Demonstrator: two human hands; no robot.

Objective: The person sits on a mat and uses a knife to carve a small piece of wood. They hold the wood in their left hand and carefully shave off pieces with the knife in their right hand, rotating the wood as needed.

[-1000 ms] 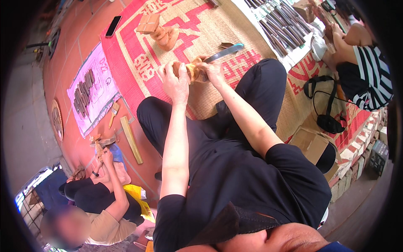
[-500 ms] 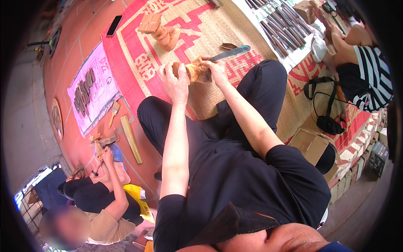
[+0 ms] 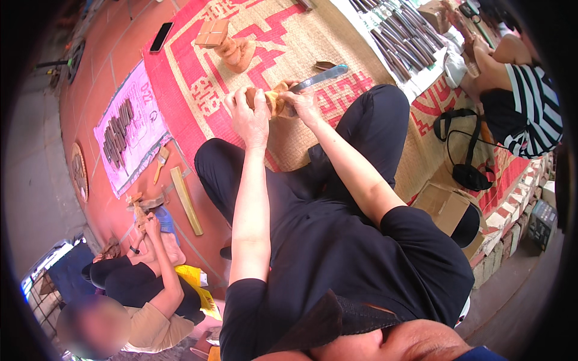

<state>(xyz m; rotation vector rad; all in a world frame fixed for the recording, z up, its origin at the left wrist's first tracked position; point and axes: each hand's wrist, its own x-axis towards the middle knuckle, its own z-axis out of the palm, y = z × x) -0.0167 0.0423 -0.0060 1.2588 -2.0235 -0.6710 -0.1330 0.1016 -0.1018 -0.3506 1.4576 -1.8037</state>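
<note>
Shifted since earlier frame: blue-grey strip [image 3: 322, 76], outer end now further L, nearer wood pc [image 3: 277, 104].

Wood pc, carved, tan: held betw. both hands, above red-and-straw mat [image 3: 304, 51]; block-topped carved fig. [image 3: 235, 54] stands far L of it. L hand [image 3: 248, 117]: fingers wrapped round pc's left end. R hand [image 3: 306, 107]: fingers closed on strip's near end, at pc's right end; exact finger lay hidden. Handling, judged: L grip firm, strip kept close to pc, short even strokes prob. best; L fingertips clear of strip's path.
</note>
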